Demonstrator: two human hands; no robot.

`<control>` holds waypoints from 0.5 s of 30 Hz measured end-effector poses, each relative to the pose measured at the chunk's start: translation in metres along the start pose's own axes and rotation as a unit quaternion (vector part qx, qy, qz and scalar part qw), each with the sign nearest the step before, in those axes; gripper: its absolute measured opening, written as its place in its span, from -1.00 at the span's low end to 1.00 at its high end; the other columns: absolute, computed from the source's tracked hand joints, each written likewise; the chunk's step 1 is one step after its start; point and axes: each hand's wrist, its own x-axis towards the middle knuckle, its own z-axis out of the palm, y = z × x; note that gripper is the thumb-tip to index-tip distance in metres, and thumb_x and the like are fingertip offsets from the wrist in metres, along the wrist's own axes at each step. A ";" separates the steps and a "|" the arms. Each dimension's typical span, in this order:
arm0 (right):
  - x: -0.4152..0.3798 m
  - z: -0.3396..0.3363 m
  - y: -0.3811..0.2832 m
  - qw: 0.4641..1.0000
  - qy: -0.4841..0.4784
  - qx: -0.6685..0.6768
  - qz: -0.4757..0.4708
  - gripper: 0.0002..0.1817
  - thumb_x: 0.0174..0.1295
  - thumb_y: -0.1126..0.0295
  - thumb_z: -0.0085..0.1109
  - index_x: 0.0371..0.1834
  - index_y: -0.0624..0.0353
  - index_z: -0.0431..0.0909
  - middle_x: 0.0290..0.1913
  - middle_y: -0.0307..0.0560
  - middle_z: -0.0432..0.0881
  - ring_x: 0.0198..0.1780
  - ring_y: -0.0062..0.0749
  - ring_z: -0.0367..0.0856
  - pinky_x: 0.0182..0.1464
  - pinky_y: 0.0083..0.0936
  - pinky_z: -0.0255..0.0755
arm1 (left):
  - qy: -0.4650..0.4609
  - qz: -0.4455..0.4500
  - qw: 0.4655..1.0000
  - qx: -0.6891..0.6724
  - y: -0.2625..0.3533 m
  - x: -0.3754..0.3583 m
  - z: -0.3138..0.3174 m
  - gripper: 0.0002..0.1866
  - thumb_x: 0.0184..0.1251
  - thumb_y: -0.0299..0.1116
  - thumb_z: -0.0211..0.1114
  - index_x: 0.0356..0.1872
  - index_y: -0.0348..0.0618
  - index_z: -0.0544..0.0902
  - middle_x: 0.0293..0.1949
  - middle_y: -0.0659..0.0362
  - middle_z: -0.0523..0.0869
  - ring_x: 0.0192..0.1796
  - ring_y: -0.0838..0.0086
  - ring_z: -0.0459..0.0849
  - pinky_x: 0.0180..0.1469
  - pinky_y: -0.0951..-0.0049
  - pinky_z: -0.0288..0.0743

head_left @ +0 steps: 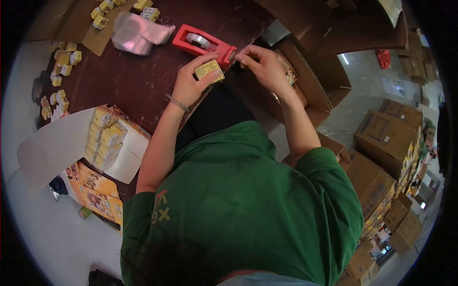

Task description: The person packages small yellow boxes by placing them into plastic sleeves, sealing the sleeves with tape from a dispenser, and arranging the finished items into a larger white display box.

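By table edge (250, 28), left hand (189, 78) around yellow box (209, 70), right hand (265, 66) in pinch beside tape dispenser (215, 47)

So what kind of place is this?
Probably a packing workshop: there's a tape dispenser on the table, little boxes piled up on the left, and big cartons stacked on the right.

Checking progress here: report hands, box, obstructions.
Left hand holding small yellow box. Right hand beside red tape dispenser, grip unclear. Nothing visibly blocking either hand.
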 end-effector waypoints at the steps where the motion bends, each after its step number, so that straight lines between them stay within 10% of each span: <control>1: -0.005 0.002 0.014 0.999 0.007 0.048 0.004 -0.82 0.35 0.34 0.26 -0.27 0.26 0.65 -0.29 -0.21 0.65 -0.28 -0.60 0.56 -0.21 -0.58 0.45 | 0.000 0.001 1.000 -0.001 0.000 0.000 0.000 -0.59 0.29 -0.42 0.33 0.17 -0.26 0.62 0.09 0.14 0.70 0.07 0.56 0.63 0.16 0.50 0.48; 7: -0.028 0.027 0.022 0.967 0.012 0.255 0.004 -0.88 0.41 0.41 0.20 -0.18 0.26 0.62 -0.35 -0.31 0.60 -0.29 -0.68 0.53 -0.17 -0.69 0.42 | 0.071 -0.017 0.992 -0.104 -0.006 -0.006 0.007 -0.64 0.30 -0.46 0.33 0.12 -0.27 0.64 0.00 0.12 0.75 0.00 0.56 0.68 0.10 0.50 0.53; 15: -0.036 0.016 0.091 0.982 0.069 0.172 0.033 -0.84 0.43 0.36 0.19 -0.16 0.25 0.60 -0.40 -0.31 0.60 -0.32 -0.71 0.52 -0.22 -0.67 0.42 | 0.076 -0.013 0.994 -0.081 -0.014 -0.009 0.003 -0.63 0.39 -0.50 0.25 0.19 -0.29 0.59 0.07 0.09 0.72 0.09 0.54 0.64 0.17 0.51 0.49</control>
